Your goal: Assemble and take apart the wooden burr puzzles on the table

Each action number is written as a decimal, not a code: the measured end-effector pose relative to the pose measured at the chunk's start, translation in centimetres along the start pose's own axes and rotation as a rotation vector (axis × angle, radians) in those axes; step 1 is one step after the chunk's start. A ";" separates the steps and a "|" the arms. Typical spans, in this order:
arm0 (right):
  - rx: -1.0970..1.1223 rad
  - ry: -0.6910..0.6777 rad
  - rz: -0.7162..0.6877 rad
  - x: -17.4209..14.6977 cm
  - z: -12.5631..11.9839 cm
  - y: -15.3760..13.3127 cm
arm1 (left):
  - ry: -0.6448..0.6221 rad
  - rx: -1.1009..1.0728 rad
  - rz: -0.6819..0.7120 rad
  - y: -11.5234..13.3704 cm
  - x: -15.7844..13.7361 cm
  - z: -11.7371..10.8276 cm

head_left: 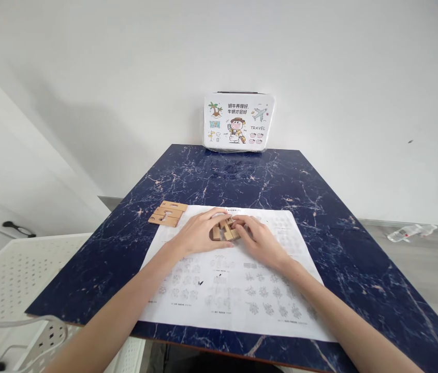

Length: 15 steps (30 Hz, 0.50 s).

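Observation:
A small cluster of notched wooden puzzle pieces (225, 230) rests low over the printed sheet (219, 305), between my two hands. My left hand (203, 230) curves round its left side, thumb in front and fingers behind. From the right, my right hand (260, 239) presses bent fingertips against the cluster's upper right part. Fingers cover the cluster's back and right edges, so how the pieces join there is hidden. Several flat wooden pieces with cut-out slots (168, 213) lie side by side at the sheet's upper left corner, apart from both hands.
The sheet shows rows of small diagrams and lies on a dark blue marble-patterned table (242, 181). A white cartoon-printed case (239, 122) stands at the back against the wall. White perforated furniture (13, 274) with a cable adjoins the left side. A plastic bottle (404, 233) lies on the floor to the right.

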State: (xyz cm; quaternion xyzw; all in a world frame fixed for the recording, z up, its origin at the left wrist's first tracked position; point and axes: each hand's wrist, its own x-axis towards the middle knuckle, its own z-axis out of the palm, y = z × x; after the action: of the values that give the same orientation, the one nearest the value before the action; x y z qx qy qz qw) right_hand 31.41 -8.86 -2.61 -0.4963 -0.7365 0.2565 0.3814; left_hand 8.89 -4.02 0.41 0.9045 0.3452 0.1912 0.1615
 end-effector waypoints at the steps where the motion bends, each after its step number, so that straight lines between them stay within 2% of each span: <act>1: 0.012 -0.011 -0.017 0.0 0.0 0.0 | 0.012 0.012 0.001 0.0 0.0 0.0; 4: 0.037 -0.020 -0.038 -0.1 0.0 -0.1 | 0.056 0.044 -0.029 -0.1 -0.1 0.0; 9: 0.037 0.029 0.017 -0.1 0.3 0.0 | 0.092 0.127 -0.118 -0.3 -0.2 -0.3; 12: 0.036 0.049 0.027 0.0 0.4 0.1 | 0.102 0.217 -0.120 -0.3 -0.2 -0.4; 15: 0.042 0.011 0.005 -0.1 0.4 0.0 | 0.142 0.290 -0.084 -0.4 -0.3 -0.3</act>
State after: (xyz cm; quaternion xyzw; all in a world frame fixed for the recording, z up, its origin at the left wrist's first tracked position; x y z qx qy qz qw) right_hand 31.12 -8.92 -2.87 -0.4915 -0.7277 0.2700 0.3950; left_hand 8.37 -3.88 0.45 0.8874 0.4170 0.1960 0.0124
